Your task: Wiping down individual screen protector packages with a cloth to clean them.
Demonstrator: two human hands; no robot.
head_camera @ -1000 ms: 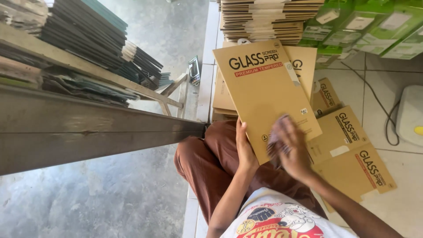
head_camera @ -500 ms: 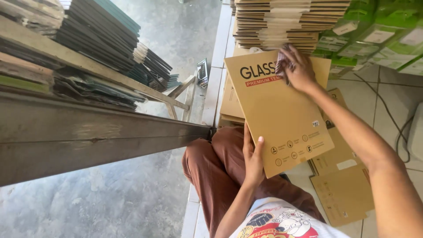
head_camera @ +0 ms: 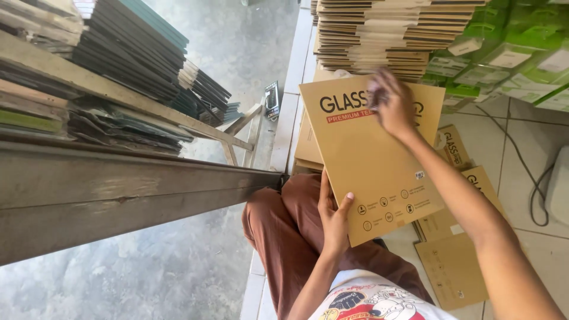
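My left hand (head_camera: pixel 333 216) grips the near left edge of a flat brown cardboard package (head_camera: pixel 367 169), holding it tilted above my lap. My right hand (head_camera: pixel 392 105) presses a small crumpled cloth (head_camera: pixel 377 95) against the package's far end, over its printed label. The cloth is mostly hidden under my fingers and blurred.
More brown packages (head_camera: pixel 453 261) lie on the tiled floor (head_camera: pixel 521 124) to the right, a tall stack of them (head_camera: pixel 373 35) at the back. Green boxes (head_camera: pixel 510 53) pile at the top right. A wooden shelf beam (head_camera: pixel 118 184) and dark stacked sheets (head_camera: pixel 136 53) fill the left. A cable (head_camera: pixel 521 160) runs right.
My right hand with the cloth went from the package's near end up to its far end, then slid slightly back. The package tilted a little; my left hand kept its grip.
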